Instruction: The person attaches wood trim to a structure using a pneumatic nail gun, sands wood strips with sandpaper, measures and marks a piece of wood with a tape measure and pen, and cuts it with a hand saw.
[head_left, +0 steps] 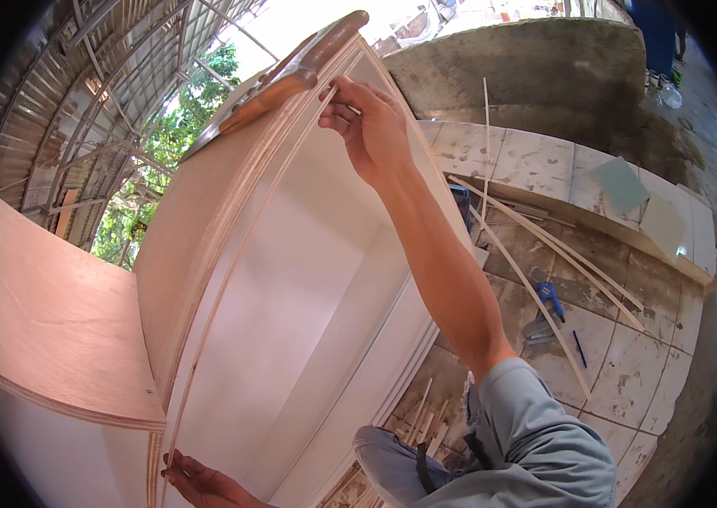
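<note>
A long, thin wooden strip (221, 292) runs along the front edge of a plywood cabinet (185, 216) whose inside is white. Its upper end is pinched between the thumb and fingers of my right hand (367, 125), near the cabinet's far corner. Down at the near end, my left hand (204, 484) grips the same strip between thumb and fingers, close to the edge; part of this hand is cut off by the frame. On top of the cabinet, just left of my right hand, lies a wooden-handled tool (272, 100) with a metal blade, probably a handsaw.
A curved plywood panel (62, 313) juts out at the left. Several loose wooden strips (545, 237) lie on the tiled floor at the right, near a blue-handled tool (550, 298) and a blue pen (579, 348). Beyond is a low tiled ledge (536, 165) with a greenish tile piece (621, 186).
</note>
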`<state>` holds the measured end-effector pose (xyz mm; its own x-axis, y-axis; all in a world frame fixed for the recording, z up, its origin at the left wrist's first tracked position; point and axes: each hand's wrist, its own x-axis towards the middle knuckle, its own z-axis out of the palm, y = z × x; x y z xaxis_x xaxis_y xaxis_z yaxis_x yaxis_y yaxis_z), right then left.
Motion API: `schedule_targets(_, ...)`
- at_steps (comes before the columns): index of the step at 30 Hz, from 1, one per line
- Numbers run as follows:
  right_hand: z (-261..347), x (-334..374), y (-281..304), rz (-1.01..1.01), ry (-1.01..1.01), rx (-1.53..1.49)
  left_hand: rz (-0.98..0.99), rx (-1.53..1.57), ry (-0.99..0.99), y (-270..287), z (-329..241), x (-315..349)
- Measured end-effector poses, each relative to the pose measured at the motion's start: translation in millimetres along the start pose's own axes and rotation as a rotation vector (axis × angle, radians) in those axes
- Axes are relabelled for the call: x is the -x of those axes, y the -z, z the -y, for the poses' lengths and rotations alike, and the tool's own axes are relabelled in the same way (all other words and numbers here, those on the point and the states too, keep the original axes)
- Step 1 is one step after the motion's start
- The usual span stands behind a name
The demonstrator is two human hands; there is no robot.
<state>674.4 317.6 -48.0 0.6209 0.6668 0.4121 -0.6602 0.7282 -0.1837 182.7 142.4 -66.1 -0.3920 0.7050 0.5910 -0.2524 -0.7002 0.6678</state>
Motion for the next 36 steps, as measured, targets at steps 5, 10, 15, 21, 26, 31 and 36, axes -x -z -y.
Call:
schedule_targets(5, -1, -5, 0, 0.007, 0.023, -0.004, -0.013, -0.080, -0.109, -9, 10, -6)
schedule_targets(10, -5, -9, -1, 0.006, 0.047, -0.014, -0.039, -0.094, -0.146, -23, 5, -10)
schedule_targets(15, -9, -9, 2, -0.005, 0.070, 0.005, -0.025, -0.312, -0.202, -10, 17, -8)
schedule_targets(21, -15, -7, 0, -0.023, 0.116, 0.014, -0.052, -0.154, -0.014, -13, 12, -8)
schedule_targets(26, -18, -9, 2, -0.018, 0.134, -0.007, -0.070, -0.084, -0.007, -13, 19, -16)
schedule_targets(31, -21, -8, 1, -0.036, 0.123, -0.018, -0.047, -0.108, -0.056, -11, 24, -22)
schedule_targets(36, -20, -7, 1, -0.033, 0.134, -0.025, -0.054, -0.061, -0.058, -12, 25, -24)
